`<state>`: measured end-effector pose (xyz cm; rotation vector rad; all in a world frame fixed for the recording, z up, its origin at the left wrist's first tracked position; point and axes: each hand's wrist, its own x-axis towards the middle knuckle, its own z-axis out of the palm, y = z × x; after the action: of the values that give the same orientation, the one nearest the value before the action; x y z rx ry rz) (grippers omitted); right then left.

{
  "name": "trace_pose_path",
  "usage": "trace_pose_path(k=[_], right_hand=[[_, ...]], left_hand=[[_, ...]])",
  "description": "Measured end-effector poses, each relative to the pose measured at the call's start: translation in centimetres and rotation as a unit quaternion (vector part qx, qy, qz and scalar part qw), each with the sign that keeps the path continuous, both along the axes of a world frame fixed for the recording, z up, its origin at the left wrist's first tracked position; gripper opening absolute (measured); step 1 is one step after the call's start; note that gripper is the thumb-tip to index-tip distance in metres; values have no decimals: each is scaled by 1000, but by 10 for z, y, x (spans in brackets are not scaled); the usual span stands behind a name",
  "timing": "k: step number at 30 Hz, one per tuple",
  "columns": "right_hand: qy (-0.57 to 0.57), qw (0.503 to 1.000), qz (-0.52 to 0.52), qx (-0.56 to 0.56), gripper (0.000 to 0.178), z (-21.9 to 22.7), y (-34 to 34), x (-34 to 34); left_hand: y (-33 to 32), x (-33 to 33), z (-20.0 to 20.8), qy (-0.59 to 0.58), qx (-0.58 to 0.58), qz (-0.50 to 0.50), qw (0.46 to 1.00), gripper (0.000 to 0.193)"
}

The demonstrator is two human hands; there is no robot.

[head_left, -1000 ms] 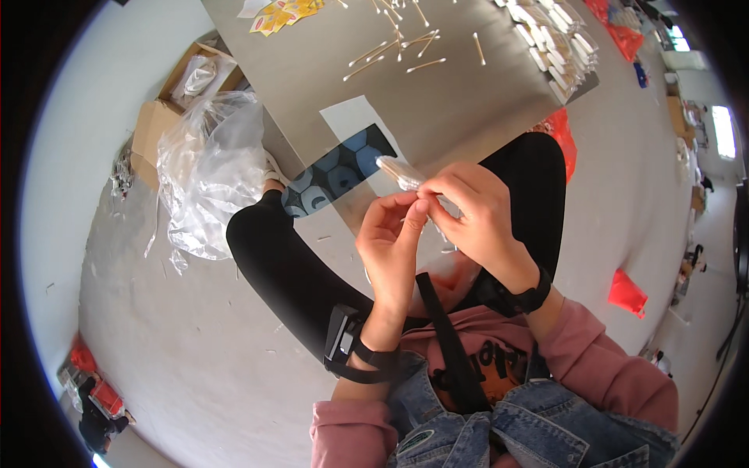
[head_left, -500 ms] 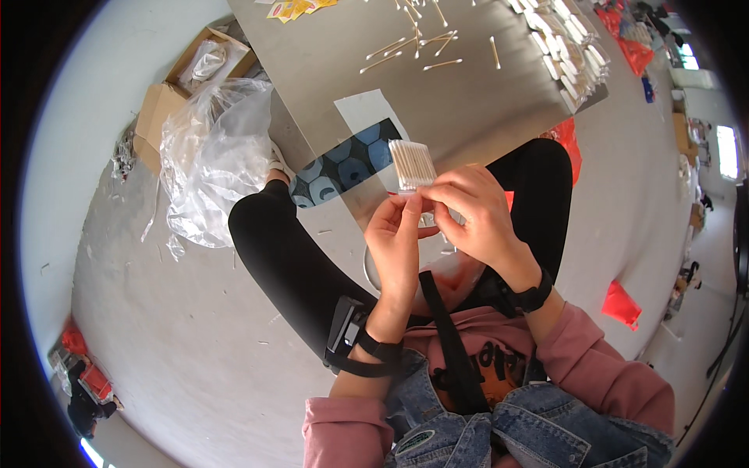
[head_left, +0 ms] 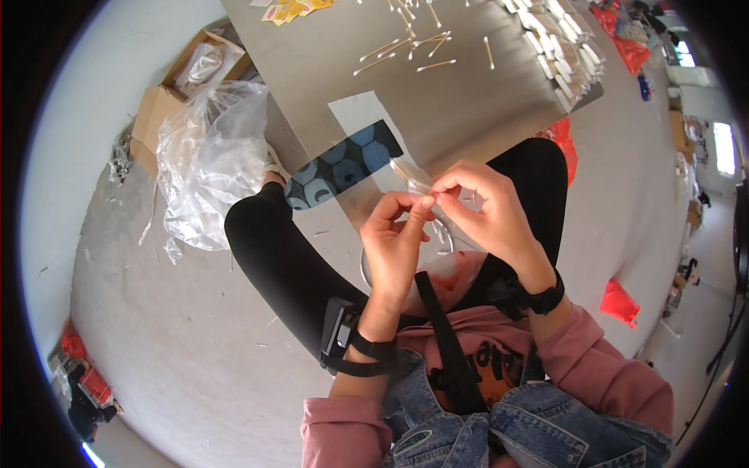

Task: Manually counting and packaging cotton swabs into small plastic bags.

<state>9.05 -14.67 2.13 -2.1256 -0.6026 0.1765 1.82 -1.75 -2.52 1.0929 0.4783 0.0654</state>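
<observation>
A small clear bag of cotton swabs (head_left: 409, 173) is held up between my hands, above my lap. It is tilted and seen more edge-on, with the white tips away from me. My left hand (head_left: 396, 238) pinches the bag's near edge between thumb and forefinger. Right beside it, my right hand (head_left: 488, 214) pinches the same edge with thumb and fingertips; the exact grip there is partly hidden. Loose cotton swabs (head_left: 434, 66) lie scattered on the grey table (head_left: 312, 70) beyond.
Filled swab bags (head_left: 558, 54) are piled at the table's right edge, yellow packets (head_left: 296, 9) at its far left. A blue-patterned cushion (head_left: 343, 164) lies at the near edge. On the floor left stand a cardboard box (head_left: 152, 117) and a large clear plastic bag (head_left: 203, 164).
The swab bag has turned from facing me broadside to a narrower, lower tilt. My right hand has shifted slightly, its fingertips now close to my left thumb.
</observation>
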Motion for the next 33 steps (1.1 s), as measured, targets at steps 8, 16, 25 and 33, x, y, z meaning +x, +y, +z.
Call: trace_pose_path(k=[8,16,25,33], right_hand=[[-154,979,-10,-132,16,-1,7,-1],[-183,976,47,-104,19,2,6,3],[180,947,-82,255,8,5,4,-17],[235,922,-129,278,7,12,5,-26]], left_hand=[[-1,2,0,4,2,-20,1000,15],[4,1,-8,2,78,-44,996,16],[-2,2,-1,-62,-10,195,979,42],[5,-11,23,-96,172,148,969,47]])
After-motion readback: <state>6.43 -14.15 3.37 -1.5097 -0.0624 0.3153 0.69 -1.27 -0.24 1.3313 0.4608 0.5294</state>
